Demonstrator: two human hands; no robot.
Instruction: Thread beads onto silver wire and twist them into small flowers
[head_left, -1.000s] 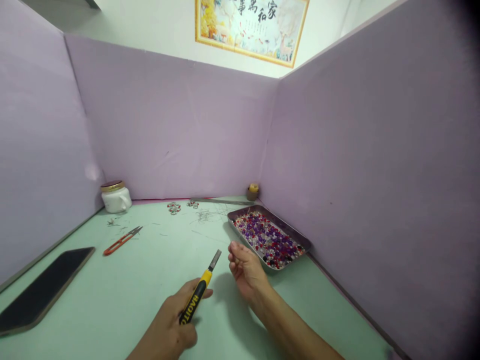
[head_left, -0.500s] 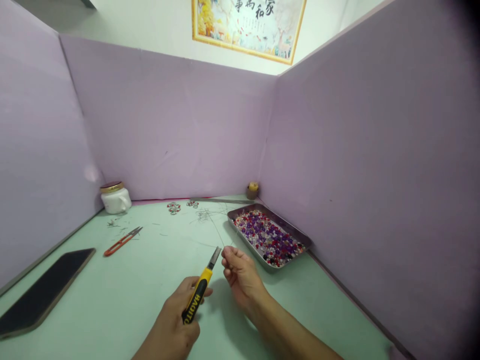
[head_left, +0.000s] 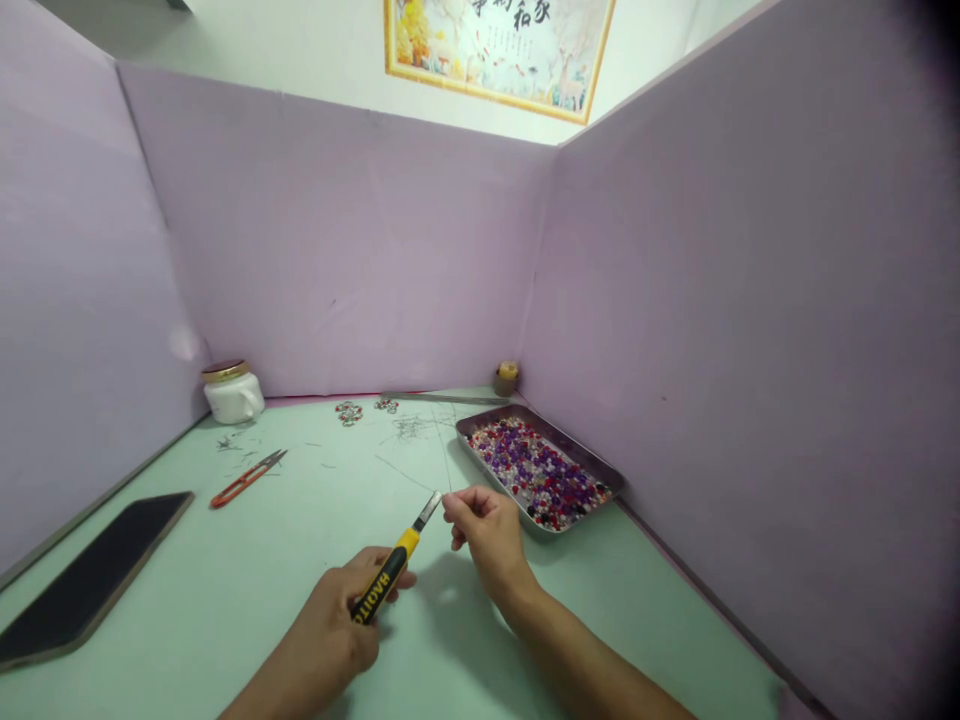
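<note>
My left hand (head_left: pixel 341 610) is wrapped round the black and yellow handle of a small tool (head_left: pixel 394 568), whose metal tip points up and to the right. Just right of that tip, my right hand (head_left: pixel 484 525) pinches the end of a thin wire (head_left: pixel 448 465) between thumb and forefinger. The wire runs up and away over the table, and a second strand reaches out to the left. Whether the tip touches the wire is too small to tell. Beyond the right hand lies a metal tray (head_left: pixel 487 478) of red, purple and clear beads (head_left: pixel 532 465).
Red-handled snips (head_left: pixel 244 483) and a dark flat panel (head_left: pixel 97 575) lie at the left. A white lidded jar (head_left: pixel 234 398), beaded pieces (head_left: pixel 349 413), loose wires (head_left: pixel 416 427) and a small pot (head_left: pixel 506 378) are farther back. Purple partitions (head_left: pixel 337 250) surround the table.
The tool and my left hand have shifted slightly left and tilted lower. My right hand has turned a little, and the wire strands have swung to new angles.
</note>
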